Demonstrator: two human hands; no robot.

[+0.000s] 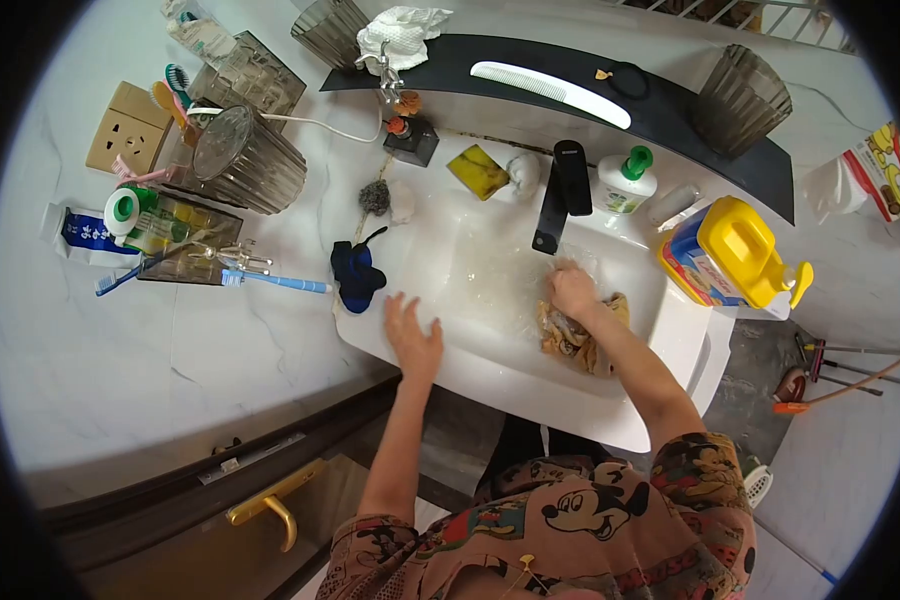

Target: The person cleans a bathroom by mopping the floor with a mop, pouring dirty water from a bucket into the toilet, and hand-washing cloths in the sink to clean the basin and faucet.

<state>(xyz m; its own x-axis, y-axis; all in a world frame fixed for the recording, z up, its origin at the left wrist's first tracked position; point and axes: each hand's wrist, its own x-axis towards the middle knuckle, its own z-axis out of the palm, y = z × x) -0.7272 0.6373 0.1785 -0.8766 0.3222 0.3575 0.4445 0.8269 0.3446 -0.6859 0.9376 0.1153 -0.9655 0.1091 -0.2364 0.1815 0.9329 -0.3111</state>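
My left hand (413, 338) is over the front left rim of the white sink (490, 370), fingers spread, holding nothing. Below the black faucet (568, 180), my right hand (573, 290) is closed in the basin, with water splashing around it. What its fingers hold, if anything, cannot be made out. A wet, patterned yellow-brown cloth (580, 340) lies in the basin right beside and beneath that hand, bunched up against the right side.
Behind the basin are a yellow sponge (478, 172), a green-topped pump bottle (626, 182) and a black shelf (450, 75) with a white comb (550, 93). A yellow jug (735, 255) stands right; toothbrushes and cups (250, 160) are left. A door handle (280, 508) is lower left.
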